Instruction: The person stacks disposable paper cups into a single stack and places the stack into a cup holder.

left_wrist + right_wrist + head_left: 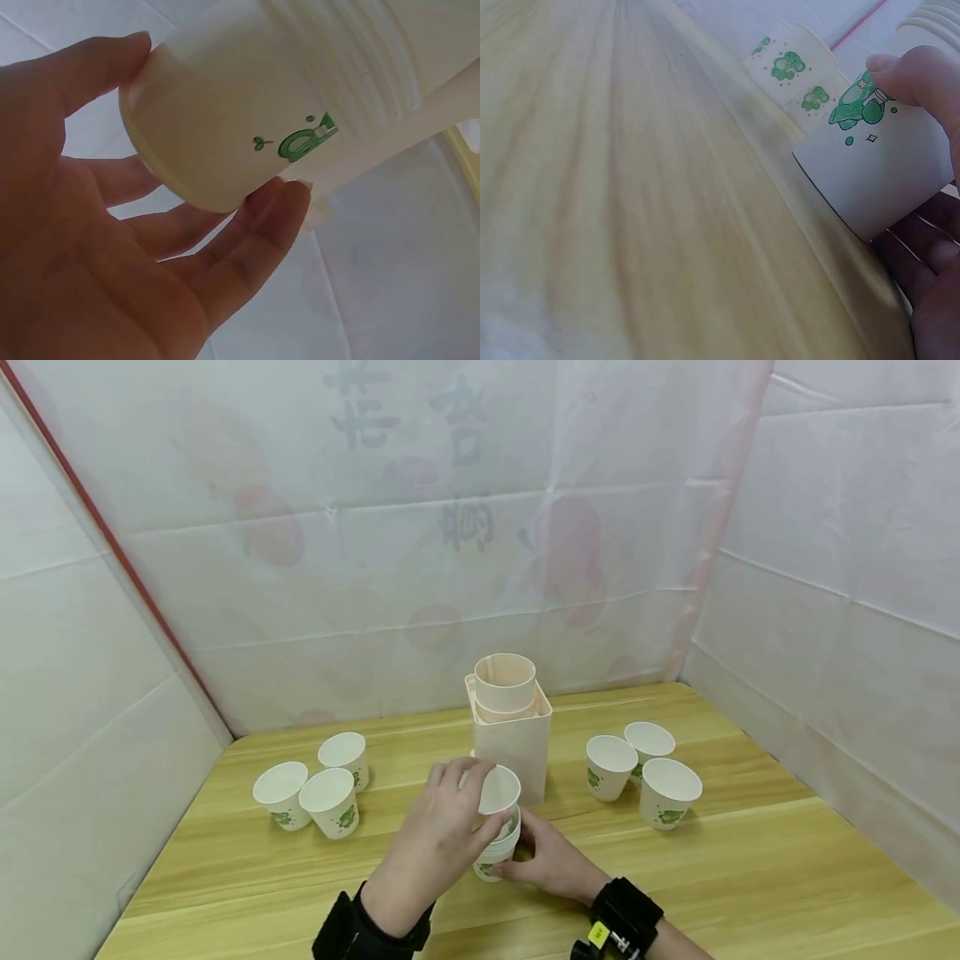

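Note:
A short stack of white paper cups (pixel 491 857) with green prints stands at the front middle of the table. My right hand (pixel 555 860) holds it low down, with the thumb on the near side, against the printed bottom cup (pixel 896 142). Over the stack, my left hand (pixel 448 818) grips the top paper cup (pixel 501 789) near its rim. In the left wrist view the thumb lies on one side of this cup (pixel 217 105) and the fingers on the other. Several stacked rims show beyond its narrow end.
Behind the stack stands a cream square container (pixel 512 752) with a round cup-shaped piece (pixel 506 693) in its top. Three paper cups (pixel 330 802) stand grouped at left, three more (pixel 670 793) at right. White sheets (pixel 420 568) hang around the wooden table (pixel 225 893).

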Available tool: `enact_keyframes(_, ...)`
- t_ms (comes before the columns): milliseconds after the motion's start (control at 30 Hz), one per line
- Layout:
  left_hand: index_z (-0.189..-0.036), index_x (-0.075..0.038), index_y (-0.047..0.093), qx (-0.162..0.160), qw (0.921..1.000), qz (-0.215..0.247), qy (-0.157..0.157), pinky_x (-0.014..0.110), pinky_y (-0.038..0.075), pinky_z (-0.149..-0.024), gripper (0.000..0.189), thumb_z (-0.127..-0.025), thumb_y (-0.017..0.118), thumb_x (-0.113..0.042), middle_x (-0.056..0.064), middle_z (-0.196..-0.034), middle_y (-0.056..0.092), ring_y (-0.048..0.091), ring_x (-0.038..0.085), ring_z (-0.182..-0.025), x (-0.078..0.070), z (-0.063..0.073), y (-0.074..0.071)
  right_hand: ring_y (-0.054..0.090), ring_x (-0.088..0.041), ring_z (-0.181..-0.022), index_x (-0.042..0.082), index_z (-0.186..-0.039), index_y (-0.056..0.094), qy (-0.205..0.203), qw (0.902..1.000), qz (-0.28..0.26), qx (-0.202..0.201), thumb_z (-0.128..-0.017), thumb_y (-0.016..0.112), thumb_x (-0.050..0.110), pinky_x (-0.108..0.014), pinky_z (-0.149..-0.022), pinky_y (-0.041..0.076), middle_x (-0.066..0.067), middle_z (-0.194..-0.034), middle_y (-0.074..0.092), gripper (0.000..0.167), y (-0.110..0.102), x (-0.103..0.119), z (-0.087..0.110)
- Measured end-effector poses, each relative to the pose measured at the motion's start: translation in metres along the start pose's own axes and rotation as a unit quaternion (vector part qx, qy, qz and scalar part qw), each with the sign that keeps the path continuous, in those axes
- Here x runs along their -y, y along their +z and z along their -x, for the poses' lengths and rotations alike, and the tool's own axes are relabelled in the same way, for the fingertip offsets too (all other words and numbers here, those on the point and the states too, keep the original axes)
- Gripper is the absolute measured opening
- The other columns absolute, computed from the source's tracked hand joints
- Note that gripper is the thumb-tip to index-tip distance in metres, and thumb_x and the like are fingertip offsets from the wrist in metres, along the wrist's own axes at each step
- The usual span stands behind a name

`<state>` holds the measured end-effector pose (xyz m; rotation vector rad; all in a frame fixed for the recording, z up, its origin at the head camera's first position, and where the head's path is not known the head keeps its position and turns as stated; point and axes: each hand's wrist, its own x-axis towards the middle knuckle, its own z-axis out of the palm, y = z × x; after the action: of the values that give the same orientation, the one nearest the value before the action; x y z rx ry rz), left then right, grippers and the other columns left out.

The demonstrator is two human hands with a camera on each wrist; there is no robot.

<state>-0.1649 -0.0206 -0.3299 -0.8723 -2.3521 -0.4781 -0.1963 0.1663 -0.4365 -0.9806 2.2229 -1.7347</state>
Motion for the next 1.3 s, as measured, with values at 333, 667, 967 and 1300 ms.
enact_keyframes(333,-0.115,-0.005,0.055,0.059,0.9982,0.007,-0.006,0.032,0.049,-0.071,0.050,-0.079,0.071,-0.035,0.012,-0.109,0.055,0.052,0.024,-0.091,0.000,0.004,0.005,0.049,-0.020,-0.113,0.021,-0.135,0.037,-0.007,1.0000,0.005,-0.003,-0.081,0.070,0.013,-0.031,-0.093,0.040,-0.001,-0.127,0.050,0.064,0.001,0.004,-0.001)
enact_keyframes(667,-0.109,-0.004,0.057,0.088,0.9950,0.047,-0.003,0.029,0.049,-0.069,0.046,-0.078,0.072,-0.033,0.011,-0.102,0.057,0.057,0.018,-0.086,0.002,0.006,0.011,0.051,-0.021,-0.110,0.020,-0.134,0.039,0.005,0.9999,0.011,-0.006,-0.080,0.071,0.016,-0.032,-0.091,0.042,-0.003,-0.122,0.053,0.063,0.000,0.005,0.000)
enact_keyframes(967,-0.113,-0.004,0.056,0.096,0.9948,0.033,0.004,0.026,0.049,-0.064,0.052,-0.075,0.073,-0.036,0.010,-0.102,0.058,0.058,0.016,-0.082,0.004,0.006,0.012,0.048,-0.032,-0.114,0.020,-0.135,0.038,0.005,0.9999,0.013,-0.004,-0.080,0.070,0.015,-0.032,-0.093,0.040,-0.003,-0.125,0.051,0.064,-0.001,0.004,0.001)
enact_keyframes(1300,-0.121,-0.002,0.048,0.167,0.9795,0.106,-0.038,0.029,0.048,-0.072,0.062,-0.078,0.069,-0.042,0.012,-0.111,0.053,0.054,0.017,-0.091,0.011,0.005,0.006,0.048,-0.026,-0.114,0.018,-0.135,0.038,0.005,1.0000,0.004,-0.002,-0.080,0.071,0.014,-0.032,-0.093,0.041,-0.005,-0.126,0.050,0.064,-0.001,0.002,0.001)
